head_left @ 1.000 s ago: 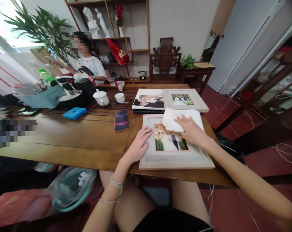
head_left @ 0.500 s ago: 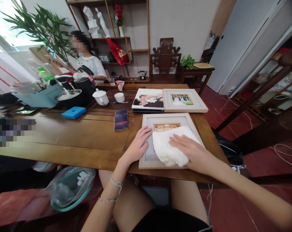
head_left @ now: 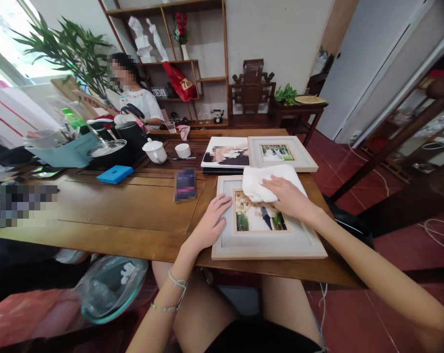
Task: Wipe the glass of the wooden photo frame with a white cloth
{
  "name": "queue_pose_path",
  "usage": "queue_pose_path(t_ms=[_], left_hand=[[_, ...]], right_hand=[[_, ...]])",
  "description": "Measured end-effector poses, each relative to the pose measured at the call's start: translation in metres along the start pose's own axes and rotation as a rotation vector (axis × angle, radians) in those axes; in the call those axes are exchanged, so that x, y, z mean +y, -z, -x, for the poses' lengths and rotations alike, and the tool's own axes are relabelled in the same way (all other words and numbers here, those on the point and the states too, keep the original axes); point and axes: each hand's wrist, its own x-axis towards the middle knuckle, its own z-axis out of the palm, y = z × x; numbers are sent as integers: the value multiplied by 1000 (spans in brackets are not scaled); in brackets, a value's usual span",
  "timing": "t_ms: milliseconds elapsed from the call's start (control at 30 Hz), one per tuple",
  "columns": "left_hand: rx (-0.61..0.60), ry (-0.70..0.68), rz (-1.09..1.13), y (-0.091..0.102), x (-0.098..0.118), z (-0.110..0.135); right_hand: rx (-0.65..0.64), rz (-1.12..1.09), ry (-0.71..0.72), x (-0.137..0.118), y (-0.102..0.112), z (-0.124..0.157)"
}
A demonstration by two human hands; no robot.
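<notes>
A pale wooden picture frame (head_left: 266,242) lies flat at the near edge of the wooden table (head_left: 133,206). My left hand (head_left: 210,223) rests flat, fingers apart, on the frame's left border. My right hand (head_left: 286,196) presses a folded white cloth (head_left: 256,181) onto the frame's top edge, above the photo. Just behind lie a second framed photo (head_left: 278,153) and a photo album (head_left: 225,156).
A phone (head_left: 185,185) lies left of the frame, with a blue box (head_left: 115,174), teapot (head_left: 154,150), cup (head_left: 182,150) and dark kettle (head_left: 128,132) farther back. Another person (head_left: 133,93) sits at the far end. A lined bin (head_left: 109,284) stands under the table's near left.
My right hand slid the cloth down over the photo to the frame's near edge, then back up to its top edge. My left hand stayed on the left border.
</notes>
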Motion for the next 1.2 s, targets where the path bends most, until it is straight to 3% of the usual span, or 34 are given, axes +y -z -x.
queue_pose_path(t_ms=[233,367,467,567,700,800,900,1000,1100,1200], left_hand=[[17,-5,-2,-1,0,0],[27,-18,3,-2,-1,0],[35,-32,14,-2,-2,0],[30,-27,12,-2,-1,0],[14,2,7,-1,-1,0],[8,0,3,-1,-1,0],[15,-7,9,-2,-1,0],[29,-2,22,-2,-1,0],[34,-3,25,-3,-1,0],[31,-3,29,-3,-2,0]], right_hand=[[-214,-228,114,-76,44,81],[-233,-284,165,-98,42,93],[-159,-235,154,-87,21,79],[-92,-100,82,-56,3,55],[14,118,-46,-16,-3,24],[12,176,-96,-12,-2,15],[-59,195,-116,-34,2,28],[-156,160,-85,-72,16,59],[-243,47,55,-105,33,91],[-263,-79,196,-122,39,104]])
